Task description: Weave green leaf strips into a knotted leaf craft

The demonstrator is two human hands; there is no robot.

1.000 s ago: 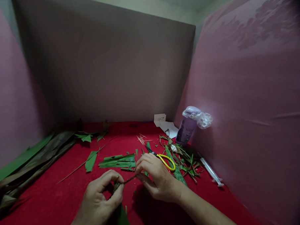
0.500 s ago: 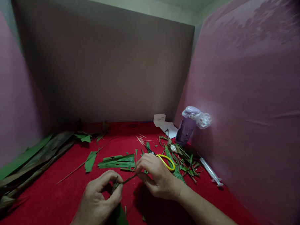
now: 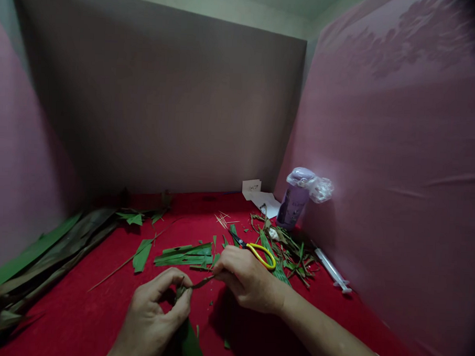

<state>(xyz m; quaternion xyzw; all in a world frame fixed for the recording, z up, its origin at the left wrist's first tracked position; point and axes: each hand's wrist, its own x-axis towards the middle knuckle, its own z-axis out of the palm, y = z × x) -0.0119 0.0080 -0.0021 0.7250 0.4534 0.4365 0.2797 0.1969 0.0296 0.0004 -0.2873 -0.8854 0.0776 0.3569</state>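
My left hand [image 3: 157, 305] pinches a small dark brown bundle of dried leaf [image 3: 180, 291] between thumb and fingers. A narrow brown strip [image 3: 202, 282] stretches from that bundle to my right hand [image 3: 249, 278], whose fingertips are closed on its far end. Below the left hand a green leaf [image 3: 191, 346] hangs down toward the bottom edge; whether it joins the bundle is hidden by the hand. Just beyond my right hand lies a pair of scissors with yellow handles [image 3: 272, 258], its dark blades pointing away.
Cut green leaf strips [image 3: 185, 255], toothpicks [image 3: 222, 219] and a thin stick [image 3: 117, 270] lie on the red cloth [image 3: 77, 318]. Long leaves [image 3: 41, 256] run along the left. At right are a pile of scraps [image 3: 293, 251], a purple bottle [image 3: 294, 204], a syringe [image 3: 331, 268] and white paper [image 3: 267, 204].
Both hands keep their grip on the brown strip and bundle, which stay almost in place. The whole view has shifted very slightly.
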